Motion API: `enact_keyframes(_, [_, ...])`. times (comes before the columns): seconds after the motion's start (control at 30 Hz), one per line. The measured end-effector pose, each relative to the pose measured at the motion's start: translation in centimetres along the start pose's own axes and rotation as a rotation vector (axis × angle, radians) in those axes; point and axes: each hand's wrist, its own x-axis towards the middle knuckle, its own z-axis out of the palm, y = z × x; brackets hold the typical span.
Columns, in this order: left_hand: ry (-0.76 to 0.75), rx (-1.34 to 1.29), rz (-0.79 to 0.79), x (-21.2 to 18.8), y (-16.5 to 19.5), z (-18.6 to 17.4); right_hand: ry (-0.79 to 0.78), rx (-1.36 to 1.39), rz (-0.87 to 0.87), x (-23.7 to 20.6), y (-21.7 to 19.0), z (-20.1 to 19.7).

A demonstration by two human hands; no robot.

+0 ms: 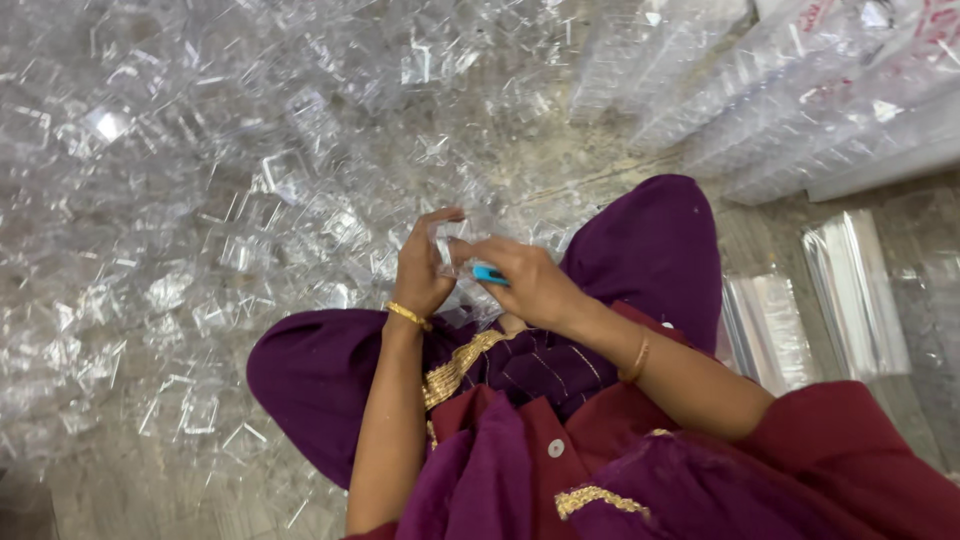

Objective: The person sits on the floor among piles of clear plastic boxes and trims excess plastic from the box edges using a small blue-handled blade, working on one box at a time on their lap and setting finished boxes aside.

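Clear box between hands (fingertips).

Floor: carrying a wide heap of clear plastic pieces; bagged stacks and flat clear packets lying alongside.

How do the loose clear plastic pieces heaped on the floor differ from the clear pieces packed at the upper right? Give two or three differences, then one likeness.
The loose clear plastic pieces lie scattered at all angles; the packed stacks lie in straight rows. The loose pieces are bare; the packed stacks sit inside clear bags. The loose pieces spread around the left hand and right hand; the packed stacks lie farther off. Both are transparent, glinting plastic.
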Motion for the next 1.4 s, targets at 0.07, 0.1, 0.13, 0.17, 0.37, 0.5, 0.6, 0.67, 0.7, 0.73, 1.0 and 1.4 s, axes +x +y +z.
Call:
enact_keyframes(0.07, [-0.024, -0.040, 0.051, 1.1, 0.8, 1.4, -0.034, 0.027, 0.089, -0.3, 2.0, -2.0])
enact_keyframes(0.1, [-0.035, -0.072, 0.015, 1.2, 0.9, 1.6, -0.058, 0.045, 0.133, -0.8, 3.2, -3.2])
enact_keyframes(0.13, [-0.044, -0.102, -0.024, 1.2, 1.0, 1.8, 0.033, -0.015, 0.131, -1.3, 4.8, -5.3])
enact_keyframes(0.17, [0.009, -0.086, -0.032, 1.4, 0.8, 1.9, 0.123, -0.077, 0.127, -1.2, 6.5, -7.3])
enact_keyframes(0.37, [0.315, 0.064, -0.179, 3.2, -0.4, 2.7, 0.499, -0.552, 0.148, -2.0, 15.5, -23.0])
enact_keyframes(0.5, [0.385, 0.030, -0.165, 4.6, -1.0, 4.3, 0.462, -0.718, 0.172, -2.8, 21.5, -26.7])
enact_keyframes(0.6, [0.405, 0.008, -0.202, 6.1, -2.2, 3.4, 0.377, -0.748, 0.172, -0.7, 24.6, -26.2])
enact_keyframes(0.67, [0.420, -0.012, -0.226, 6.2, -3.2, 2.4, 0.318, -0.806, 0.192, 0.7, 25.1, -24.5])
enact_keyframes(0.7, [0.424, -0.015, -0.232, 6.0, -3.8, 2.7, 0.350, -0.798, 0.187, 0.7, 25.2, -23.8])
enact_keyframes(0.73, [0.431, -0.024, -0.237, 5.9, -4.0, 2.2, 0.382, -0.795, 0.178, 1.0, 24.2, -23.4])
enact_keyframes(1.0, [0.465, -0.057, -0.262, 8.1, -6.3, 0.9, 0.221, -0.379, 0.385, 6.3, 20.0, -12.7])
enact_keyframes(1.4, [0.430, -0.173, -0.242, 8.1, -7.8, -2.1, -0.006, -0.411, 0.272, 17.7, 17.6, 4.0])
